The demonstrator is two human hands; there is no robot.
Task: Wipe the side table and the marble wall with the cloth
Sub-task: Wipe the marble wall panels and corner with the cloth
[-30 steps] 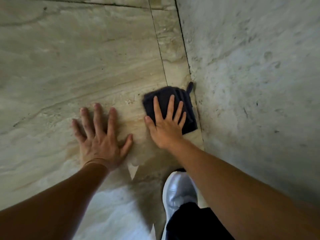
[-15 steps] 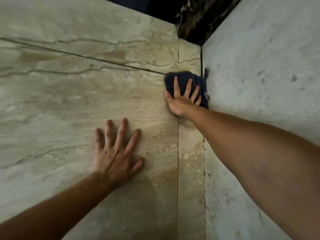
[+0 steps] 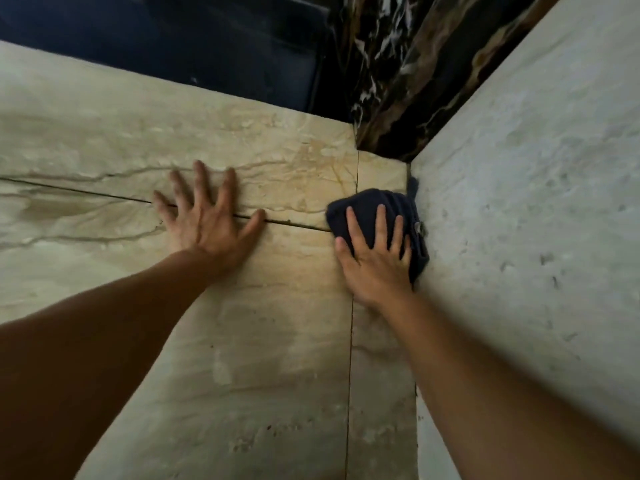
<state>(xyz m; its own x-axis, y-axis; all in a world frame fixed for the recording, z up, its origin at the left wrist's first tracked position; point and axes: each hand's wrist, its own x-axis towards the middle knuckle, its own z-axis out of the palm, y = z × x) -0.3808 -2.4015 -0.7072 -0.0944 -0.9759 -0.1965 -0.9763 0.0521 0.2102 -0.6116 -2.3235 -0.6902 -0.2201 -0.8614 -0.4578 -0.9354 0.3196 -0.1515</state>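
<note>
Cloth (image 3: pixel 367 211), dark and bunched, is pinned flat under the spread fingers (image 3: pixel 381 223) of the right hand (image 3: pixel 375 268), pressed against the beige marble wall (image 3: pixel 277 341) in the corner where the grey side wall (image 3: pixel 519 237) meets it. To the left, the left hand (image 3: pixel 207 223) is laid flat with fingers wide across a horizontal seam (image 3: pixel 69 190), holding nothing. Dark veined stone (image 3: pixel 398 81) is seen at the far top.

We see the cloth (image 3: pixel 372 216) at three o'clock on the marble wall (image 3: pixel 277 341), under our right hand (image 3: pixel 375 265), touching the side wall (image 3: pixel 536 220); our left hand (image 3: pixel 207 223) lies flat at nine o'clock.
</note>
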